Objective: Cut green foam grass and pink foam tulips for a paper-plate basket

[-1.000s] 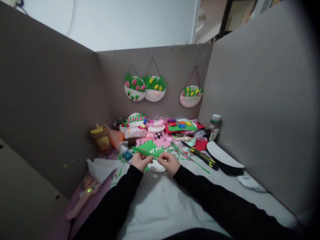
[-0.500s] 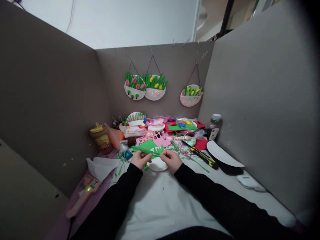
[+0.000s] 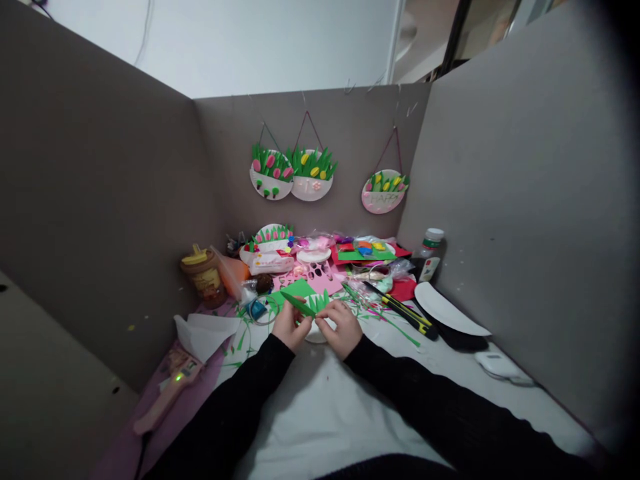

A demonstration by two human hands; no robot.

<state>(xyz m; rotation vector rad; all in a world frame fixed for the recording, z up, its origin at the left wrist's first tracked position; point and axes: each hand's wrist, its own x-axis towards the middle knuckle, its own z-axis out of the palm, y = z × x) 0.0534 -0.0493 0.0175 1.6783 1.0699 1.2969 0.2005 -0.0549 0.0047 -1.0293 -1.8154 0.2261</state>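
Held a green strip [image 3: 295,303] up between both hands, above the table [image 3: 300,413] and in front of a green sheet [image 3: 301,287]. Gripped it between thumb and fingers of the left hand [image 3: 291,329], leaving the pointed far end sticking out unsupported, up and to the left. Closed the right hand [image 3: 343,328] in a fingertip pinch on the near end, partly hiding the contact. Seemed liable to crease or bend in the wrong place, given such thin-looking material and so small a pinch. Could have torn or twisted, too, if pulled unevenly. Hovered over a white plate [image 3: 320,332] with green points [image 3: 321,305] along it; could not tell from this angle whether touching. Risked flattening or snagging those points by lowering the fingers or dragging the strip across them. Might also have vanished, if dropped, among green scraps [image 3: 411,340] of similar colour. Ran little apparent risk from the black-and-yellow tool [image 3: 410,319], well apart to the right.
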